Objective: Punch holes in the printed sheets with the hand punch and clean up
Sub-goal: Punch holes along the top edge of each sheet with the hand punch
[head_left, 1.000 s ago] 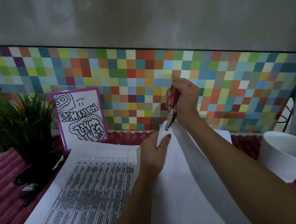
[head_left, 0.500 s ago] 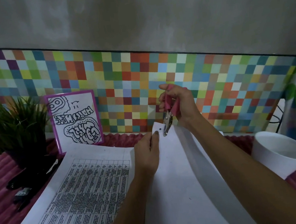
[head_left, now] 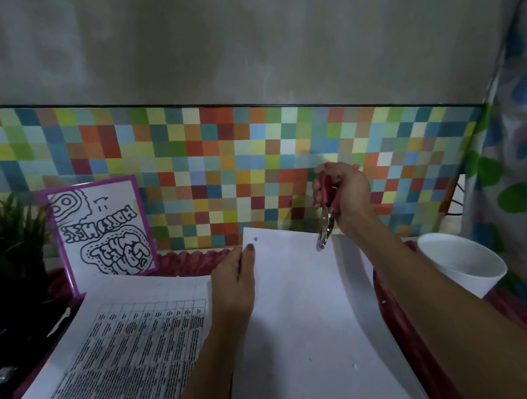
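The left hand pinches the raised sheet at its left edge, likely to steady the top margin. The right hand grips the hand punch, its nose at the top right corner, opposite one finished hole

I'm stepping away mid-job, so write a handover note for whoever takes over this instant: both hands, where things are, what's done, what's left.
Left hand: pinches the blank-side-up sheet by its left edge, thumb on top.
Right hand: grips the pink-handled punch, its head at the sheet's far edge, right side.
Done: one hole in the far left corner.
Left: punch the right side, then likely the printed sheets lying to the left; gather the paper bits, perhaps into the white cup.
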A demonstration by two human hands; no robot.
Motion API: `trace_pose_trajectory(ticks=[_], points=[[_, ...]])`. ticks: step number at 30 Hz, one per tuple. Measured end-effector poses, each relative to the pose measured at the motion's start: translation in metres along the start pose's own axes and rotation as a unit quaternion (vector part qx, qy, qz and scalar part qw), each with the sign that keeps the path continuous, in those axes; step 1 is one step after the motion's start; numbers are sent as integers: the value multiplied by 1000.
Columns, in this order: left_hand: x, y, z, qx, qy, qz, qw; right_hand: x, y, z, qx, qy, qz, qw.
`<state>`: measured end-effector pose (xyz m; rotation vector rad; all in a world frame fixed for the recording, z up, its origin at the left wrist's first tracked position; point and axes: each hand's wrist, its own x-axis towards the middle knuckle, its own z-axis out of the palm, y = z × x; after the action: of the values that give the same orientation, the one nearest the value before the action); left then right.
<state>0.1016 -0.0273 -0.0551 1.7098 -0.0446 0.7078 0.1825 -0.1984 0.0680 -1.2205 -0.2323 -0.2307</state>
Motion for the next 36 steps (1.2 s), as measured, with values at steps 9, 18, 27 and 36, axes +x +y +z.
trace_pose_trajectory(ticks=[9,18,27,36], points=[[-1,4,0,-12,-5,-13,1000,-8,2,14,45,-24,-23,998],[0,7,0,-31,-15,-53,998,-9,5,16,12,48,-64,997],[0,21,-3,-86,-77,-157,981,-11,4,20,34,-23,-57,998],[-2,17,-1,-62,-42,-142,987,-12,1,1,-27,-152,-23,988]])
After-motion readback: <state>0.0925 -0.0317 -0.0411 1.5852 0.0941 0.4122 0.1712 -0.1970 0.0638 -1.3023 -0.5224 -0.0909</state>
